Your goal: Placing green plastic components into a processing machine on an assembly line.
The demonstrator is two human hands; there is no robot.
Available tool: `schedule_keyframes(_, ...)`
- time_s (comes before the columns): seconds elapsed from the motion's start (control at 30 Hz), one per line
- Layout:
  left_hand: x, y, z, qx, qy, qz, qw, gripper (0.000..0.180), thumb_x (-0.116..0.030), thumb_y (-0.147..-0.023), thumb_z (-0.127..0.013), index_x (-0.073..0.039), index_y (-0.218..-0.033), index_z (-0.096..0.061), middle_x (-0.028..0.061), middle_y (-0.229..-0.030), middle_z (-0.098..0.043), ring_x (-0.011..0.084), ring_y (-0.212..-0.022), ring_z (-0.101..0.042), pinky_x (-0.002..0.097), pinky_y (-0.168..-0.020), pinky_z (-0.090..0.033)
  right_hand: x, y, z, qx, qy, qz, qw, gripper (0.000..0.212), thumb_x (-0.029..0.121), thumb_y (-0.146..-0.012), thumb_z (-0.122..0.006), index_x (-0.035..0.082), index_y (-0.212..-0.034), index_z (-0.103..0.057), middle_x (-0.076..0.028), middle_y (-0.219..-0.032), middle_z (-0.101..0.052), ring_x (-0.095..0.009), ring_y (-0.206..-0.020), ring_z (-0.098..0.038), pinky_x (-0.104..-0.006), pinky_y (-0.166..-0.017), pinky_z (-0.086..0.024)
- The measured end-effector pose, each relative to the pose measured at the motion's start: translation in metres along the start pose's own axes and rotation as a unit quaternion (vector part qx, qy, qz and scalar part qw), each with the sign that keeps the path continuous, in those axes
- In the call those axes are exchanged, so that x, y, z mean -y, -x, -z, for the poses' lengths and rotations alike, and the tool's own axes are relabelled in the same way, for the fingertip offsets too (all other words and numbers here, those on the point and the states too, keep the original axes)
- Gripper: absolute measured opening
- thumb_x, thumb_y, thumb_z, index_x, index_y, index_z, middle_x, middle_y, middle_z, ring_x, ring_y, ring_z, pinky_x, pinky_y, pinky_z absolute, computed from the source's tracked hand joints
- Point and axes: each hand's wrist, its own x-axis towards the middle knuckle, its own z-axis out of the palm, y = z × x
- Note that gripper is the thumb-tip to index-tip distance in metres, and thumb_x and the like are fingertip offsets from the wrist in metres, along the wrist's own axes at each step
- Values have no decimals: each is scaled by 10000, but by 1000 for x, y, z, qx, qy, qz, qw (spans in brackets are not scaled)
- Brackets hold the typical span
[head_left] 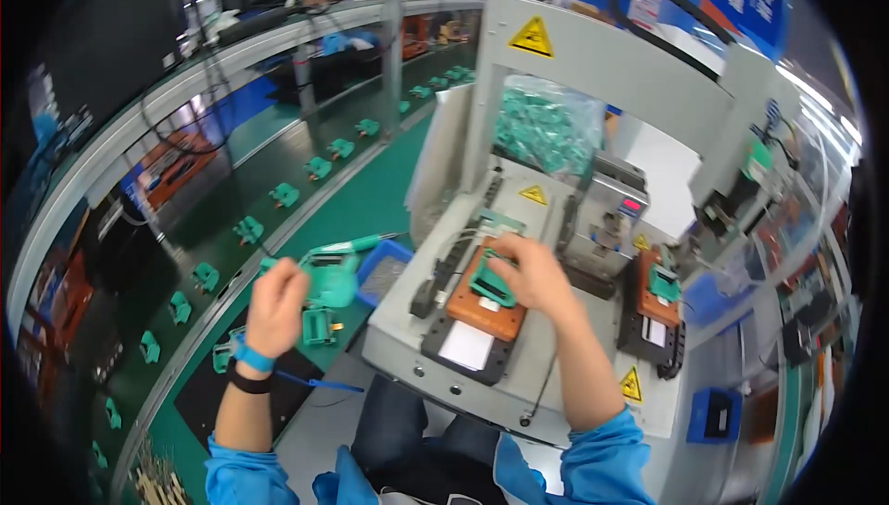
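My right hand (535,275) is at an orange fixture block (486,317), its thumb and fingers bent around the upper end of a green plastic housing (492,285) that lies there. My left hand (277,309) is raised to the left of the machine with its fingers curled closed. Whatever those fingers may hold is hidden. Beside it are a round green piece (331,283) and a green pen-like tool (350,246). Another green housing (319,327) lies just right of my left wrist, which wears a blue band (252,357) with a cord.
A grey press frame (611,51) stands over the fixtures. At right, a second orange fixture (654,294) bears a green housing. A metal unit with a red display (607,218) stands between. Green parts line the conveyor (236,269) at left. A blue bin (384,269) holds small pieces.
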Motion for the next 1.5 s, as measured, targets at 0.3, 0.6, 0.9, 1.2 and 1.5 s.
schedule_keyframes(0.3, 174, 146, 230, -392, -197, 243, 865, 238, -182, -851, -512, 13, -715, -532, 109, -610, -572, 174, -623, -622, 323, -585, -480, 23, -2, -3, 16, 143, 26, 989, 193, 68, -720, -640, 12, -905, -645, -173, -775, -619, -343, -774, -550, -410, -736, -435)
schedule_keyframes(0.6, 288, 257, 373, -506, -386, 471, 611, 396, -356, -824, -549, 27, -867, -637, 270, -896, -633, 447, -923, -596, 486, -824, -473, 29, 41, -16, -24, 44, -76, 996, 552, 241, -773, -645, -29, -1233, -504, -239, -1425, -302, -396, -1290, -342, -429, -1055, -286)
schedule_keyframes(0.9, 279, 221, 322, -423, -417, 257, 762, 398, -322, -786, -673, -1, -991, -556, 193, -886, -598, 363, -812, -573, 428, -750, -459, 51, 71, -19, -134, 74, -69, 986, 483, 140, -683, -700, 8, -1119, -539, -239, -1349, -384, -402, -1225, -411, -437, -1022, -328)
schedule_keyframes(1.2, 152, 136, 231, -333, -209, 257, 883, 378, -251, -879, -553, 46, -1111, -583, 210, -1077, -623, 317, -936, -595, 358, -837, -445, 63, 108, -9, -211, 36, 3, 977, 474, 195, -672, -768, -6, -1051, -567, -235, -1202, -509, -371, -1059, -545, -427, -899, -439)
schedule_keyframes(1.5, -1, 61, 40, 93, -179, -300, 932, 390, -208, -609, -748, -32, -908, -569, 169, -924, -585, 356, -837, -572, 419, -723, -465, 112, 117, -54, -52, -295, 58, 952, 510, 172, -852, -658, -4, -1291, -466, -141, -1168, -583, -252, -1044, -587, -359, -895, -461)
